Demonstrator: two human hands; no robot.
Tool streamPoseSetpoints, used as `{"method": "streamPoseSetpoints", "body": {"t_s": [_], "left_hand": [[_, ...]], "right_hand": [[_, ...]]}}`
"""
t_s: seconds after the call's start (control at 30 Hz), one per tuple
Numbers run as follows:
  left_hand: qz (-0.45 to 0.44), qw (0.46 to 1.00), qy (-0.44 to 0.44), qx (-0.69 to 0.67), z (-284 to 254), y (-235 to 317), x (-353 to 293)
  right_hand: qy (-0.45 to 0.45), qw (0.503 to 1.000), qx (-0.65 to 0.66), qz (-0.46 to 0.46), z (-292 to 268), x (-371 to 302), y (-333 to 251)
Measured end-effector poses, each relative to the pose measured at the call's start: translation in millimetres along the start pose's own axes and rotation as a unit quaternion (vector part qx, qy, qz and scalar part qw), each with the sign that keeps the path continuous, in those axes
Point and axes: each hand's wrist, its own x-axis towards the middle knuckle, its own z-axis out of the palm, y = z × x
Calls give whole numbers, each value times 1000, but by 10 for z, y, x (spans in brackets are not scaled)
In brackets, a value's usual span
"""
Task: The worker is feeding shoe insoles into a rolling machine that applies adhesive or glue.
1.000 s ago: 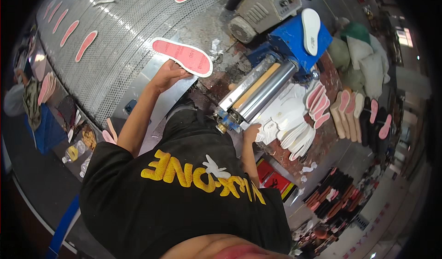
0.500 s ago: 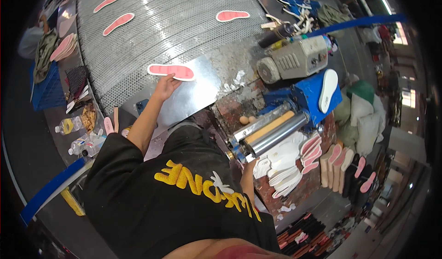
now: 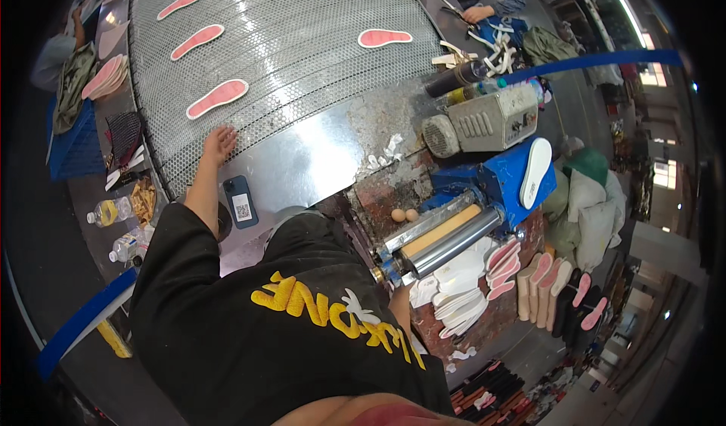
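A pink insole with a white rim (image 3: 218, 98) lies on the metal mesh belt (image 3: 302, 55). Just below it, my left hand (image 3: 219, 144) hovers at the belt's near edge, fingers a little apart and nothing in them. Low beside the roller machine (image 3: 450, 237), my right hand (image 3: 401, 305) shows only in part; its fingers are hidden around a white edge. Close by it, white insoles (image 3: 461, 311) are stacked on the worn red bench, with pink ones (image 3: 503, 267) at their far side. One white insole (image 3: 536, 172) rests on the machine's blue housing.
More pink insoles, such as this one (image 3: 385, 38), are spread over the belt. A phone (image 3: 240, 201) lies on the metal plate. A grey motor (image 3: 484, 123) stands beyond the rollers. At the far right, another person's hand (image 3: 478, 13) is near white strips. Plastic bottles (image 3: 113, 211) stand at left.
My left hand has carried the pink insole up and left onto the belt, let it go and drawn back. My right hand has dropped slightly lower beside the rollers.
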Motion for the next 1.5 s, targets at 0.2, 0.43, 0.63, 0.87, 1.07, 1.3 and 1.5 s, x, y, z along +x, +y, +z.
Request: {"method": "streamPoseSetpoints", "body": {"t_s": [0.2,0.43,0.63,0.87,1.07,1.3,1.5], "left_hand": [[61,958,-108,257,648,-470,-479],[94,815,-329,468,1561,-1315,-1042],[117,688,-470,541,2192,-1728,-1648],[222,562,-561,565,2961,-1727,-2312],[218,448,-666,555,3494,-1723,-3059],[297,283,-727,551,3732,-1737,-3332],[407,186,-642,622,3818,-1579,-3094]], "right_hand": [[-29,991,64,-111,-52,-86,-76],[250,903,-244,-252,-65,-1209,-786],[98,953,205,-202,-326,-1580,-1272],[138,848,463,-217,-1048,-1872,-1498],[-60,888,372,-262,-714,-1992,-1854],[-239,882,338,-227,-2,-2276,-2037],[-174,933,262,-174,2,-2212,-1619]]}}
